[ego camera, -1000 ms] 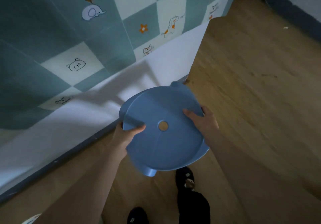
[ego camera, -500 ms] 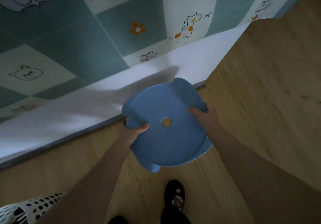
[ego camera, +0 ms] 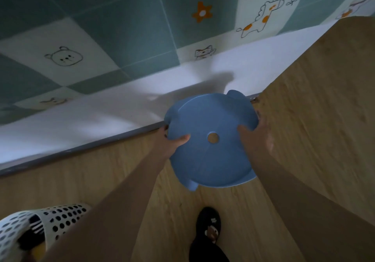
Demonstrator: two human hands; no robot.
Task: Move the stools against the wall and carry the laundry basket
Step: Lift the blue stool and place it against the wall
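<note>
A round blue plastic stool (ego camera: 211, 156) with a hole in the middle of its seat is seen from above, close to the foot of the wall (ego camera: 113, 117). My left hand (ego camera: 172, 139) grips its left rim, thumb on the seat. My right hand (ego camera: 253, 137) grips the right rim. The stool's legs are mostly hidden under the seat, and I cannot tell whether they touch the floor. A white perforated laundry basket (ego camera: 40, 221) with dark clothes inside stands at the bottom left, partly cut off by the frame.
The wall has green and white tiles with cartoon animals above a white band and a grey skirting (ego camera: 81, 150). The wall ends at a corner (ego camera: 255, 97) just right of the stool. Wooden floor (ego camera: 304, 119) extends to the right. My black slipper (ego camera: 209, 225) is below the stool.
The stool and both hands have moved nearer the wall and skirting. The view has swung left and down, bringing more of the laundry basket into sight.
</note>
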